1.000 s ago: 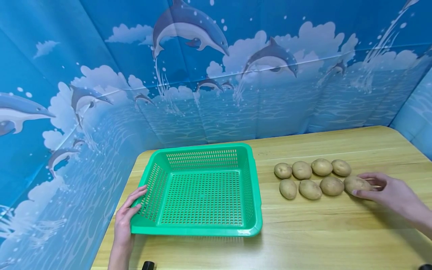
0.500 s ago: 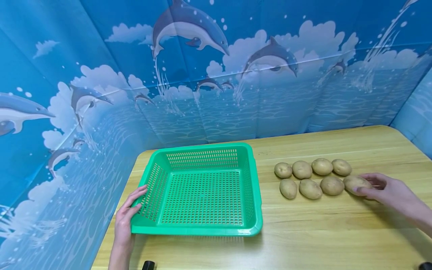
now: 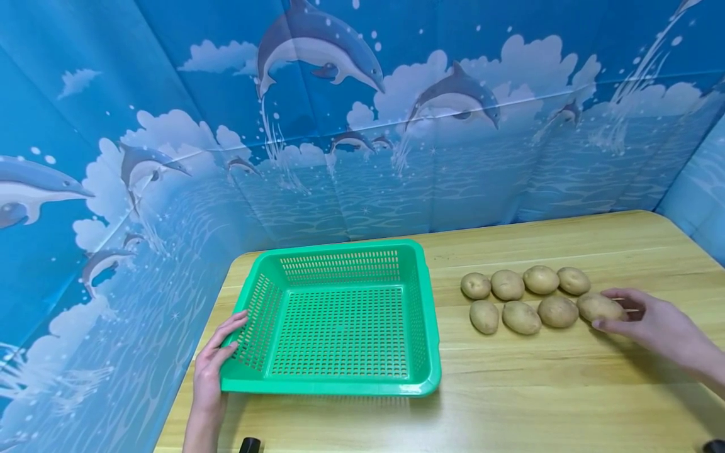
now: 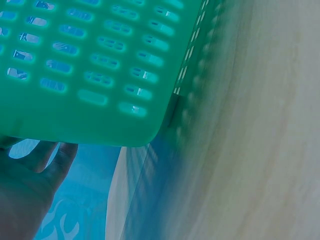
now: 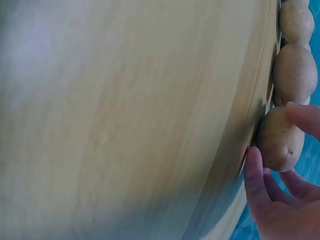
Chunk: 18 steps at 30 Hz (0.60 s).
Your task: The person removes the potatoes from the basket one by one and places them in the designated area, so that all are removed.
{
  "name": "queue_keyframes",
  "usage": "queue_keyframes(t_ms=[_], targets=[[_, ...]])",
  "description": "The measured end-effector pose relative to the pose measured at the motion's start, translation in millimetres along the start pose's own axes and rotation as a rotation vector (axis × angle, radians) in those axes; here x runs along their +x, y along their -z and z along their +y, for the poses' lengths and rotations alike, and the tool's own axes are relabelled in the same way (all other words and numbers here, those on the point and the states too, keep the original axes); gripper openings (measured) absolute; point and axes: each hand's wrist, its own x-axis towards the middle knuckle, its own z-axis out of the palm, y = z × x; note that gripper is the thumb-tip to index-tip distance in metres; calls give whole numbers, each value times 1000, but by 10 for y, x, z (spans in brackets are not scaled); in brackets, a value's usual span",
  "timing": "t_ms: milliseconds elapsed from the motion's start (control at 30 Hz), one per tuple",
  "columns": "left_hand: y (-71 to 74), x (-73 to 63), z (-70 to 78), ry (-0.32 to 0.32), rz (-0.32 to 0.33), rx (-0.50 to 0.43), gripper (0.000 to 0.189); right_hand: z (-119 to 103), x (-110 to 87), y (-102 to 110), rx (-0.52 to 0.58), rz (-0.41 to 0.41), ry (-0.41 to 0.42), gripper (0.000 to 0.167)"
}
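Observation:
A green slotted plastic basket stands on the left of the table with nothing in it. My left hand grips its left rim, fingers over the edge. The left wrist view shows fingers at the outside of the basket wall. At the right end of the front row lies a potato, which my right hand holds between thumb and fingers. Close up in the right wrist view, the thumb is against one side of this potato and the fingers are around the other.
Several more potatoes sit in two rows, such as a back-row potato and a front-row potato. The wooden table ends at a blue dolphin-print curtain. A black object shows at the bottom edge.
My right thumb has shifted slightly on the held potato, which stays at the row's end. The left hand and the basket have kept their places.

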Motion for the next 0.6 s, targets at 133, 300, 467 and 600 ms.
queue_keyframes(t_ms=[133,300,467,600], targets=[[-7,-6,2,-4,-2,-12,37,-28,-6,-12,0,-16,-23,75],[-23,-13,7,-11,-3,-12,37,-37,-15,-21,1,-16,-30,77],[-39,6,26,-8,-19,10,37,3,-24,-41,6,19,-2,75],[-43,14,44,10,-32,17,38,43,-42,-59,33,54,13,73]])
